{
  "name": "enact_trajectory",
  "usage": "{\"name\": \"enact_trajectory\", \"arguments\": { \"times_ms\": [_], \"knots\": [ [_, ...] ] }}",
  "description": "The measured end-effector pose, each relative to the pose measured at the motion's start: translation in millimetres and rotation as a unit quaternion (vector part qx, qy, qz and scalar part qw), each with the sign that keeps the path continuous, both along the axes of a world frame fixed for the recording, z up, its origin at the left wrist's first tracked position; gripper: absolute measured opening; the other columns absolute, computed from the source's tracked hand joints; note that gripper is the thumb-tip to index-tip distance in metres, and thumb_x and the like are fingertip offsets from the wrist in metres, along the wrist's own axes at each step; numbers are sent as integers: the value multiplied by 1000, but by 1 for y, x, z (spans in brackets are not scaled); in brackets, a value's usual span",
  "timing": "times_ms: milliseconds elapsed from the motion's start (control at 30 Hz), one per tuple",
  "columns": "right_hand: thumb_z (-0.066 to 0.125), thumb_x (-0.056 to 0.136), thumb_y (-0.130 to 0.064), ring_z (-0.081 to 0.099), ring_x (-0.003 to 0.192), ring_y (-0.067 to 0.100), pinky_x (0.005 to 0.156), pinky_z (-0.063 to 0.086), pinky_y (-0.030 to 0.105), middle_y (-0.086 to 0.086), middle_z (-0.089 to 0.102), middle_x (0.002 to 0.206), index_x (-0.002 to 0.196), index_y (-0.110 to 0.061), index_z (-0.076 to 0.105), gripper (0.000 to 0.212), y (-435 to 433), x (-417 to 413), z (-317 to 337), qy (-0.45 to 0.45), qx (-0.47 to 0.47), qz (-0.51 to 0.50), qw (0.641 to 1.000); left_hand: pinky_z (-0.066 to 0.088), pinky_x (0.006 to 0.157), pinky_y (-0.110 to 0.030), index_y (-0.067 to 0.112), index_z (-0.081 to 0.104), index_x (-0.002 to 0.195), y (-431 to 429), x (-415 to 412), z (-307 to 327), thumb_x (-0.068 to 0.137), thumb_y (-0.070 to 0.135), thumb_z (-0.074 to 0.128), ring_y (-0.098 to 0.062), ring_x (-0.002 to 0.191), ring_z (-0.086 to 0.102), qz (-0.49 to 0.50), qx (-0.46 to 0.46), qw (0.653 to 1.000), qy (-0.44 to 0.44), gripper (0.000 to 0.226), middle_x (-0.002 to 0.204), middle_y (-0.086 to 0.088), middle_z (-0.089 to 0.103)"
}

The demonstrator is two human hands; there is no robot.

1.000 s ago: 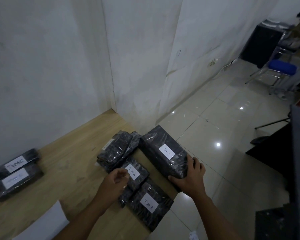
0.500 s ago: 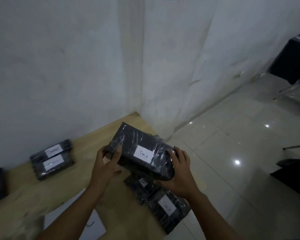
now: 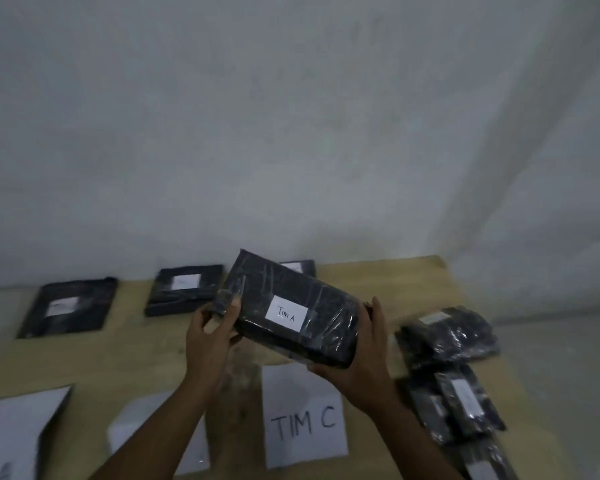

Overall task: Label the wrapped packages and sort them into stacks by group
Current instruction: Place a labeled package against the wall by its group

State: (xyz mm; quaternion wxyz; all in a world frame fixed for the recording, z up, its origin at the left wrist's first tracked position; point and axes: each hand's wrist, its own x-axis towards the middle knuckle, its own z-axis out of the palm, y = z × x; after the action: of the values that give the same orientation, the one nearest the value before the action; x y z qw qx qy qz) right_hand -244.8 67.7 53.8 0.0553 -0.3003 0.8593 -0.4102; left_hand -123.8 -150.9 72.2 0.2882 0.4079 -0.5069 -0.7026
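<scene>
A person's two bare hands hold a black plastic-wrapped package (image 3: 312, 296) in the air above a light wooden counter (image 3: 388, 285) set against a pale wall (image 3: 291, 133). The package is tilted, its left end higher, and its white label (image 3: 286, 317), handwritten "Tim A", faces up. The left hand (image 3: 212, 337) has its grip closed on the package's left end, with the thumb on top and the fingers curled beneath. The right hand (image 3: 364, 358) cups the lower right end, its grip wrapped round the corner with the fingers reaching up the far side. On the counter directly below lies a white paper sheet (image 3: 303, 424) marked "TIM C". A second, blurred sheet (image 3: 153, 434) lies to its left, and a third sheet (image 3: 14, 434) is at the bottom left corner. Along the wall sit three more dark labelled parcels: a flat parcel (image 3: 68, 308) at far left, a middle parcel (image 3: 184, 289), and a rear parcel (image 3: 298, 266) partly hidden behind the held package. At the right edge of the counter lies a loose pile of wrapped bundles (image 3: 447, 336), with further labelled bundles (image 3: 465, 407) nearer the camera. Their writing is too blurred to read.
</scene>
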Motion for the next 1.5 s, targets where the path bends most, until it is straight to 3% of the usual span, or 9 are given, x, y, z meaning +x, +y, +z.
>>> {"name": "enact_trajectory", "arguments": {
  "times_ms": [100, 167, 267, 467, 567, 833, 1200, 1400, 1500],
  "knots": [
    [91, 53, -50, 26, 143, 18, 110, 38, 48, -5, 20, 155, 149, -31, 15, 124, -65, 35, -2, -110, -108, 31, 988, 59, 77, -39, 17, 59, 111, -51, 46, -5, 77, 39, 73, -27, 99, 69, 49, 6, 999, 7, 42, 119, -7, 64],
    [92, 57, -37, 43, 130, 4, 100, 47, 26, -20, 40, 140, 140, -46, 22, 110, -102, 60, -7, -147, -129, 68, 978, 59, 79, -40, 17, 59, 107, -84, 75, -8, 75, 40, 73, -28, 100, 68, 72, 5, 997, 6, 42, 117, -7, 64],
    [89, 58, -41, 35, 124, -19, 96, 39, 5, -44, 30, 130, 135, -56, 12, 109, -155, 93, -16, -156, -132, 117, 972, 59, 81, -43, 14, 58, 110, -132, 118, -16, 75, 40, 74, -28, 103, 67, 102, 4, 995, -4, 47, 119, -7, 63],
    [87, 66, -32, 40, 133, 1, 104, 46, 30, -22, 38, 144, 147, -41, 13, 111, -269, 150, -42, -208, -63, 168, 962, 59, 80, -48, 24, 62, 102, -229, 204, -41, 60, 58, 79, -29, 102, 66, 155, 11, 986, -61, 56, 122, -12, 59],
    [88, 63, -38, 40, 131, -4, 103, 44, 21, -20, 40, 141, 147, -41, 14, 111, -321, 166, -50, -204, -22, 198, 959, 58, 83, -47, 21, 59, 109, -271, 231, -50, 56, 64, 78, -28, 104, 64, 179, 29, 979, -89, 71, 121, -9, 60],
    [83, 71, -38, 17, 134, -1, 115, 19, 25, -16, 14, 148, 151, -21, -8, 122, -440, 176, -64, -167, 42, 232, 957, 51, 95, -44, 28, 48, 126, -364, 255, -71, 82, 45, 69, -24, 112, 58, 206, 30, 970, -124, 52, 125, -4, 57],
    [79, 75, -43, 14, 146, 18, 119, 17, 38, -2, 6, 160, 153, -23, -2, 114, -513, 155, -98, -170, 115, 213, 955, 48, 99, -51, 40, 47, 116, -421, 235, -107, 91, 20, 63, -19, 114, 55, 137, 22, 978, -158, 35, 115, 6, 60],
    [76, 75, -49, 6, 147, 22, 119, 15, 40, 2, -3, 161, 153, -20, -2, 114, -506, 158, -103, -123, 139, 199, 962, 32, 109, -45, 20, 0, 153, -410, 228, -96, 93, 22, 60, -29, 138, 36, 100, 15, 966, -239, 85, 155, -9, 28],
    [73, 81, -40, 6, 147, 20, 120, 14, 39, 3, 4, 161, 153, -18, 1, 104, -497, 158, -95, -103, 116, 185, 970, 33, 111, -47, 16, 6, 153, -399, 226, -92, 91, 24, 62, -31, 137, 37, 154, 21, 956, -248, 83, 154, -13, 30]
  ]
}}
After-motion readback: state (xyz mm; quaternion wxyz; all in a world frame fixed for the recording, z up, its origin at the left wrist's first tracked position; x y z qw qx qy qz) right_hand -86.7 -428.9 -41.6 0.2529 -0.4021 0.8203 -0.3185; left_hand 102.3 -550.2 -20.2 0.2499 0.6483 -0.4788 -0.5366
